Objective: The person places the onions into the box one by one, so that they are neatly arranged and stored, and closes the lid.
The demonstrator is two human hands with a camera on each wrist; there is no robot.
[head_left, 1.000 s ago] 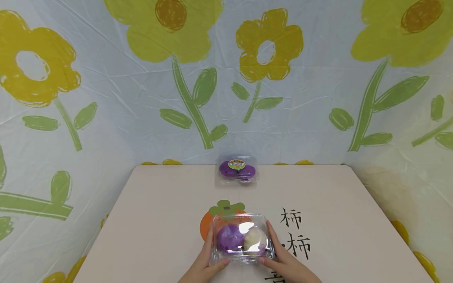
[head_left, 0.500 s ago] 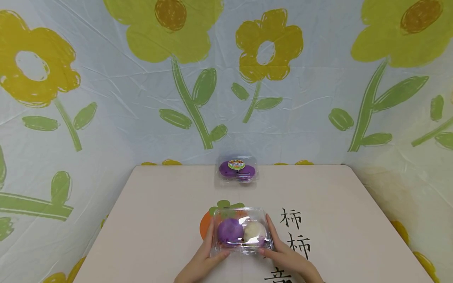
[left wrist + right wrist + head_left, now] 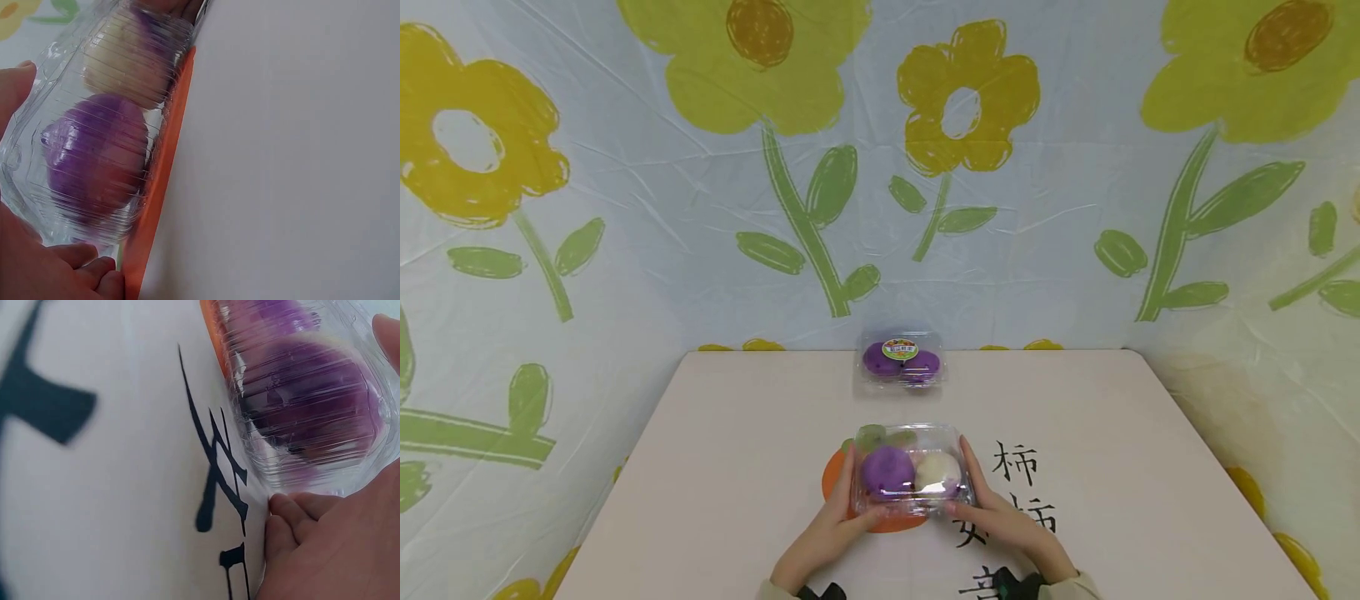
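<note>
A clear ribbed plastic clamshell box (image 3: 913,500) is held at its two short ends, one hand on each side, over the orange persimmon print. Inside lie a round purple piece (image 3: 887,472) and a cream one with a purple patch (image 3: 937,475); their kind is unclear. The left hand (image 3: 833,525) grips the left end, thumb on the near edge. On the opposite end, the right hand (image 3: 1000,518) holds likewise, thumb at the front. Both wrist views show fingers around the box ends, close to the tabletop. Whether the box touches the table, I cannot tell.
A second clear box (image 3: 931,340) with purple pieces and an oval label stands at the table's back edge. Black characters (image 3: 1017,463) are printed on the pale table (image 3: 737,433), right of the hands. A flower-patterned cloth (image 3: 1045,275) hangs behind and at both sides.
Both hands have moved the held box away from the person, toward the back of the table. More of the forearms and sleeves now shows. The rear box stays where it was.
</note>
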